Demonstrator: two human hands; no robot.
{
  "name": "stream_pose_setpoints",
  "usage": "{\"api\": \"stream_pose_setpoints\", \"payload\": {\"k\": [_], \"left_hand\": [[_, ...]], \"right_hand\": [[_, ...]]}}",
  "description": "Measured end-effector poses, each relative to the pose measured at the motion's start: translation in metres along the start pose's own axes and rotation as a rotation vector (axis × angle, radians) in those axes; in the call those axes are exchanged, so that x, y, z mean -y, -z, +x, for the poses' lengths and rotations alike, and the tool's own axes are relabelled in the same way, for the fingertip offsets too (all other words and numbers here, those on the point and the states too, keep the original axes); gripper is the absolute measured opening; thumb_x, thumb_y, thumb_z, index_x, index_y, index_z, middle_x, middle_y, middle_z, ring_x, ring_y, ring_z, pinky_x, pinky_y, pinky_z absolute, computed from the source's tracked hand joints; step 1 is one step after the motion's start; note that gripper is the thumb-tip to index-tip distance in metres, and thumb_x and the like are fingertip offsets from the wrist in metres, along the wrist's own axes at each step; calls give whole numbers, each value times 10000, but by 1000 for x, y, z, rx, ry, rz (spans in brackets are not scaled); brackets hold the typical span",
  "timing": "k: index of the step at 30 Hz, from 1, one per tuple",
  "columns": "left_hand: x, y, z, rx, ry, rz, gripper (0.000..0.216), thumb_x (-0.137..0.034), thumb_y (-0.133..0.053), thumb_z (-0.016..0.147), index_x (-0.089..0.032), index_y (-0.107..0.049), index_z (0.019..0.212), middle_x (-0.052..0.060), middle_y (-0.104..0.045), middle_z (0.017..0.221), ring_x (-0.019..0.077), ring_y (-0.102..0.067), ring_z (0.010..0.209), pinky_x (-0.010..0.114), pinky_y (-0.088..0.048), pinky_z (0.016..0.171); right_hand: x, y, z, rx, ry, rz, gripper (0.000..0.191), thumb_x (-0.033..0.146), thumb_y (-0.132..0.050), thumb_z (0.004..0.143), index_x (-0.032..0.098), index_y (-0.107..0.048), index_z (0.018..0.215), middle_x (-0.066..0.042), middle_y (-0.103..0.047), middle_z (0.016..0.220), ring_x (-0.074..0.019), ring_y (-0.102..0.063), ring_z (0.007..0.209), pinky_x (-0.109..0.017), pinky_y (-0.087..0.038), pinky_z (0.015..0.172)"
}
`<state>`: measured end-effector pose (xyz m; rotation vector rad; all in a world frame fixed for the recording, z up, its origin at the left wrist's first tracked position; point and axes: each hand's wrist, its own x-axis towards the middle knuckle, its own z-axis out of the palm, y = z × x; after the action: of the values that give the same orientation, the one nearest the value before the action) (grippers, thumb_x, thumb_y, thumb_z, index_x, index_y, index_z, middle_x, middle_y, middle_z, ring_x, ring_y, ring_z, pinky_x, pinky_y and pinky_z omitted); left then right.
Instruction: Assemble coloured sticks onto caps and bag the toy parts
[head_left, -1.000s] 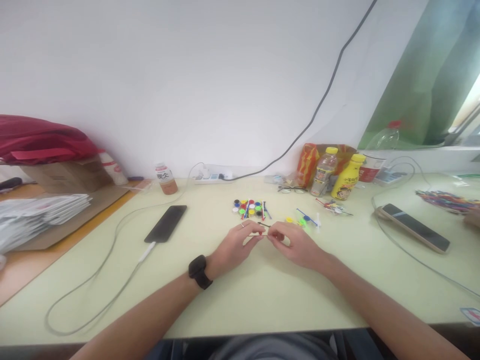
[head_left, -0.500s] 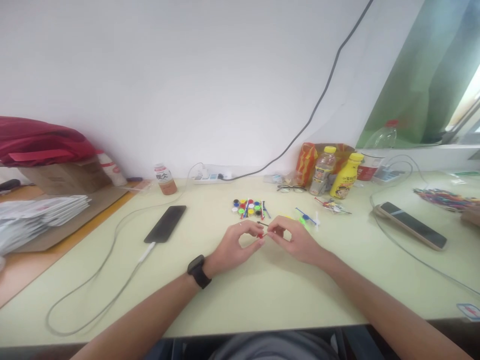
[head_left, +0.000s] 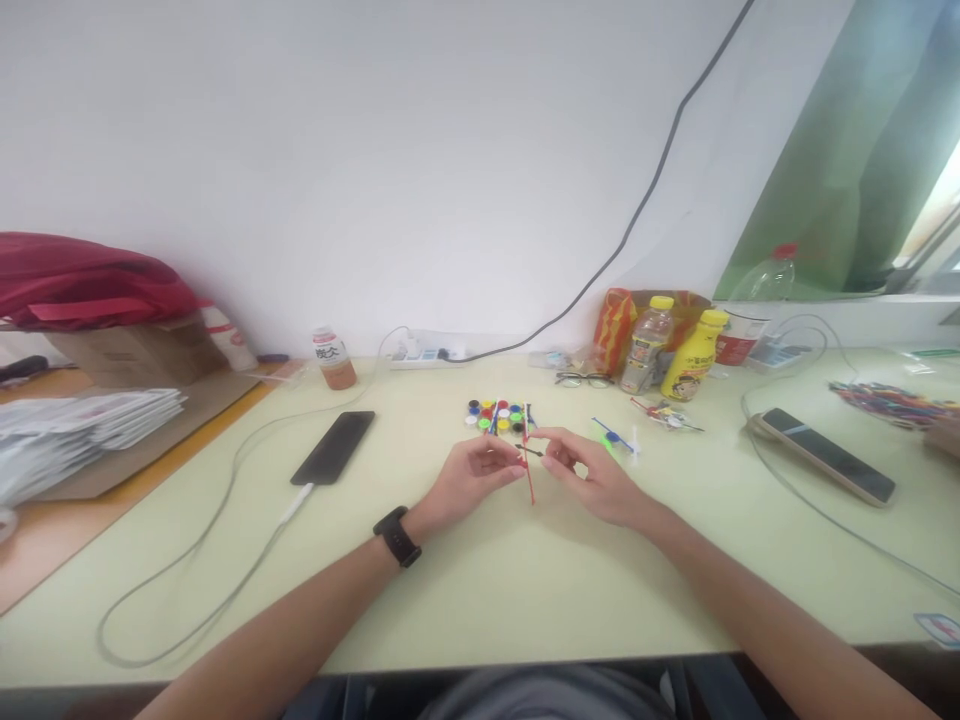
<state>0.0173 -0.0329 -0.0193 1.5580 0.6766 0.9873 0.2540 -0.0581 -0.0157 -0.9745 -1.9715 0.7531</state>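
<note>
My left hand point(head_left: 474, 478), with a black watch point(head_left: 397, 537) on its wrist, pinches a small red plastic piece point(head_left: 523, 462). A thin red stick point(head_left: 532, 488) runs through or across that piece, roughly upright in the picture. My right hand point(head_left: 596, 478) is close on the right, thumb and index finger apart. Its index fingertip is at the upper end of the red stick; I cannot tell whether it touches. A short black stick point(head_left: 529, 451) shows between the hands, its right end beside my right thumb. Just beyond lie several coloured round discs point(head_left: 502, 412) with thin sticks among them.
To the right are a blue stick piece point(head_left: 613, 436), a small loose pile point(head_left: 664, 414), glasses point(head_left: 583, 380) and a yellow bottle point(head_left: 694, 355). Phones lie left point(head_left: 332, 448) and right point(head_left: 825, 455), with cables. A drink bottle point(head_left: 334, 358) stands at back left.
The red stick has turned from pointing between both hands to roughly upright. My right thumb and index finger have spread apart, while my left hand keeps its pinch.
</note>
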Motion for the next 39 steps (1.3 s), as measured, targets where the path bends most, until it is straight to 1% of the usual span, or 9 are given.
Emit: {"api": "stream_pose_setpoints", "payload": {"k": [5,7,8,10,12,14,19,24,39], "left_hand": [[-1,1,1,-39,17,-17,284,-312,-871,782,-139,-713,943,80,-753,979,199,-733,925,363,-593,909],[-3,1,2,-41,22,-24,283,-309,-873,780,-139,-715,941,81,-757,977,202,-734,930,361,-590,911],[-4,0,2,-43,23,-28,285,-310,-875,777,-139,-715,939,82,-759,975,202,-735,927,359,-591,907],[-5,0,2,-53,25,-35,297,-319,-882,766,-138,-713,928,83,-761,964,200,-736,906,357,-596,887],[-6,-1,2,-65,23,-33,307,-331,-888,756,-138,-710,916,82,-762,953,198,-736,883,356,-601,866],[-7,-2,2,-74,23,-26,313,-342,-887,754,-141,-710,915,81,-762,948,197,-735,872,357,-604,855],[-6,-2,2,-81,26,-28,316,-342,-891,748,-140,-707,906,72,-759,936,191,-733,861,352,-601,849],[-5,-2,1,-72,46,-41,309,-325,-889,754,-140,-702,916,70,-756,944,183,-733,866,339,-593,852],[-3,-3,-2,-4,62,-53,293,-337,-866,788,-151,-686,926,75,-763,956,193,-740,885,344,-585,859]], "right_hand": [[2,-6,-4,35,-14,82,633,418,-500,1035,318,-239,1603,-12,-582,953,-139,-515,699,-270,-477,645],[2,-7,-4,15,-34,111,626,449,-535,1015,317,-285,1573,-12,-583,986,-134,-512,689,-268,-474,639],[2,-7,-4,18,-49,124,513,474,-530,1012,298,-426,1483,-12,-587,972,-133,-512,684,-270,-471,640],[1,-3,-3,110,-96,164,385,534,-444,1035,225,-674,1024,-6,-576,816,-133,-495,638,-282,-462,639],[-1,1,-2,250,-151,214,630,586,-340,1051,201,-512,584,8,-454,591,-125,-417,542,-289,-430,594],[-2,3,-1,312,-175,230,691,625,-337,1039,206,-367,489,21,-349,507,-116,-342,494,-287,-383,538],[2,-2,2,176,-118,207,468,597,-597,944,200,-545,703,11,-531,664,-133,-478,615,-271,-419,576],[5,-6,3,74,-133,288,339,524,-674,922,204,-572,873,13,-566,768,-131,-525,671,-277,-464,638],[8,-5,2,8,-170,333,295,442,-747,876,207,-575,919,-3,-655,837,-115,-541,635,-277,-462,626]]}}
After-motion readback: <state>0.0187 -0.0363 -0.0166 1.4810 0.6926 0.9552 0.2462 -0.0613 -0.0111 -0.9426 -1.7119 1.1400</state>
